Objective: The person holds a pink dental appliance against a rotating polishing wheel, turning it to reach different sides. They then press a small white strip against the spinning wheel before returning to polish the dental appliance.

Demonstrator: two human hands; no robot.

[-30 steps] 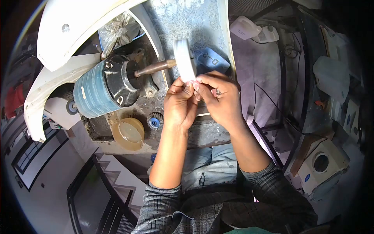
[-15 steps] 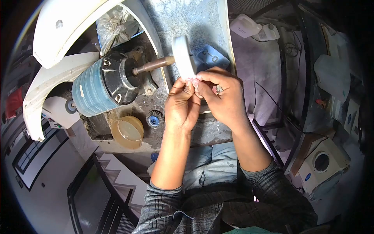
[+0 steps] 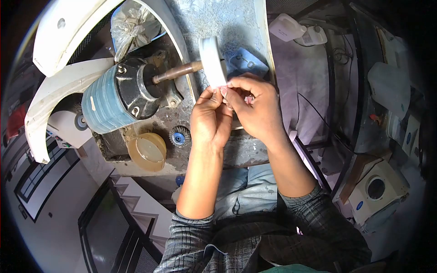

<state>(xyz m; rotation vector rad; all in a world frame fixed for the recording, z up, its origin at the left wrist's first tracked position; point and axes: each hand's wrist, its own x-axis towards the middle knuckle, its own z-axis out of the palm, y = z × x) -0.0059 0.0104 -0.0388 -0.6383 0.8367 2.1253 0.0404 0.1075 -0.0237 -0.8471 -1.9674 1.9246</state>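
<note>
Both my hands meet just under the rim of a white polishing wheel (image 3: 212, 61). My left hand (image 3: 207, 120) is closed, thumb and fingertips pinched together at the wheel's lower edge. Pressed up against it, my right hand (image 3: 257, 107) has its thumb and index finger curled in a pinch. Between them they hold a small pinkish piece (image 3: 249, 98), mostly hidden by the fingers. The wheel sits on a brown tapered shaft (image 3: 177, 73) that comes out of a blue and black motor (image 3: 104, 102).
Behind the wheel, a blue container (image 3: 248, 63) lies in a scuffed, light-coloured tray (image 3: 236, 20). A yellowish bowl (image 3: 148, 152) and a bristle wheel with a blue hub (image 3: 180, 136) rest by the motor. White curved guards (image 3: 75, 77) arch over the left side.
The hands have shifted slightly up and left against the wheel's lower edge, fingers still pinched. The view has moved a little.
</note>
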